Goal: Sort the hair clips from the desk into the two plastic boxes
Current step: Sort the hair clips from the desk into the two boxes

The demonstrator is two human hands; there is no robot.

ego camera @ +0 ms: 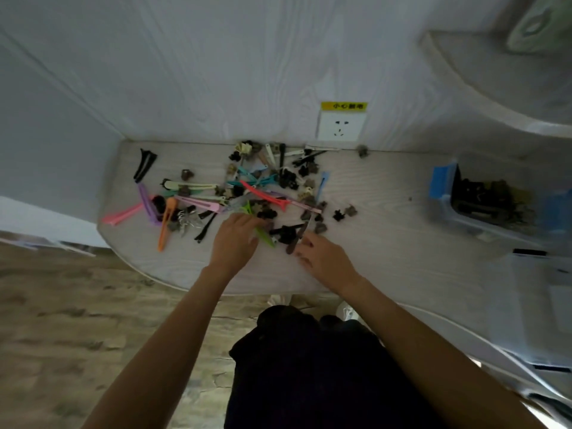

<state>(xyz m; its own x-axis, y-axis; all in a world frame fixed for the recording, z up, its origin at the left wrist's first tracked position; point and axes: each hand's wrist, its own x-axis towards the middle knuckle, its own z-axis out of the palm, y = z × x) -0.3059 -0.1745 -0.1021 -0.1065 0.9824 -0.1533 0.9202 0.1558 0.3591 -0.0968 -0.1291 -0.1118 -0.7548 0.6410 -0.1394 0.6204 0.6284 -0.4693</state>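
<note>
- A scatter of hair clips lay on the pale surface, mostly just beyond both hands
- The left hand rested at the near edge of the pile, fingers curled over a green clip; whether it truly gripped it could not be told
- The right hand lay just beside it, fingers bent near a dark slim clip, grip unclear
- Long pink, purple and orange clips lay left of the left hand
- A clear plastic box holding dark clips stood well right of the right hand
- A wall socket sat beyond the pile
</note>
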